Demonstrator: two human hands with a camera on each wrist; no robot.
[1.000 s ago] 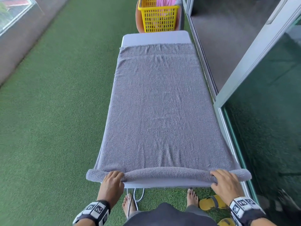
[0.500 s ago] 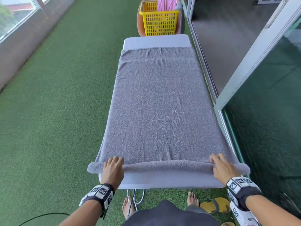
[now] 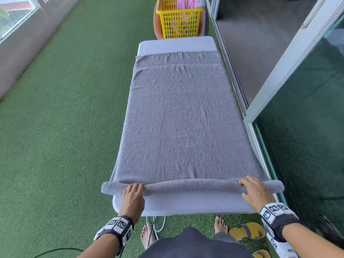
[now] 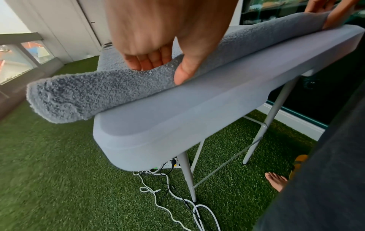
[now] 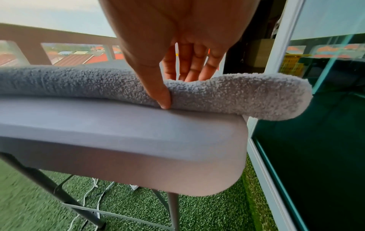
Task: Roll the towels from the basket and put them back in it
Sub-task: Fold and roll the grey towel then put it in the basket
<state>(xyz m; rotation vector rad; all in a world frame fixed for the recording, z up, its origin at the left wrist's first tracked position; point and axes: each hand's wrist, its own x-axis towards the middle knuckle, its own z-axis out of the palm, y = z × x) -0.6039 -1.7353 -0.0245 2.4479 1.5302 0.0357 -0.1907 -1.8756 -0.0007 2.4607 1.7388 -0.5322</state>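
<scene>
Two hands, our left hand (image 3: 133, 197) and right hand (image 3: 256, 191), grip the rolled near edge of the grey towel (image 3: 183, 123), whose roll lies crosswise on the table (image 3: 186, 205), its flat length stretching away toward the yellow basket (image 3: 178, 23).

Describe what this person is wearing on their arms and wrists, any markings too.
Both forearms are bare, with no sleeves showing. The left hand and right hand are bare, with no gloves or rings visible. Each wrist carries a dark strap holding white blocks printed with black-and-white square marker patterns: left wristband, right wristband.
</scene>
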